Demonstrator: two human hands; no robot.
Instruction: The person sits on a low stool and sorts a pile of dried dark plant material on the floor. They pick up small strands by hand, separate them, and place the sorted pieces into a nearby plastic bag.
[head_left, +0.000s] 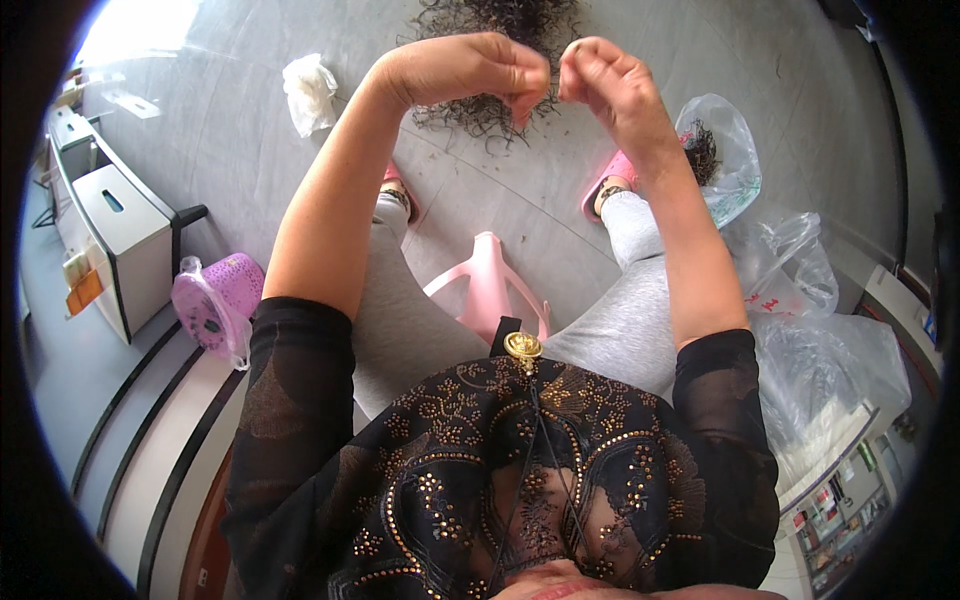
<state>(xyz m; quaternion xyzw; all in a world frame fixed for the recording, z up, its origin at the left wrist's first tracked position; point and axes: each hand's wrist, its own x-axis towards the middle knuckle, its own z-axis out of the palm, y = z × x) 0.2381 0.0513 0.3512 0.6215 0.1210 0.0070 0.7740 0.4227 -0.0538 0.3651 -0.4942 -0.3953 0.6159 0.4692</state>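
Observation:
Both of my hands are raised near the top of the view, close together but apart, over a loose pile of dark, curly, stringy strands (469, 116) on the grey tile floor. My left hand (480, 71) has its fingers bent down, thumb near the fingertips. My right hand (607, 82) curls its fingers towards the left one. Whether either pinches a thin strand cannot be made out. Beside my right forearm, a clear plastic bag (731, 150) lies with a clump of similar dark strands (703, 154) in it.
A crumpled white plastic bag (310, 94) lies at the upper left. A pink plastic stool (487, 285) shows between my legs. At left are a purple lined bin (232, 289) and a white storage unit (124, 206). More clear bags (825, 367) lie at right, near a stocked shelf (844, 499).

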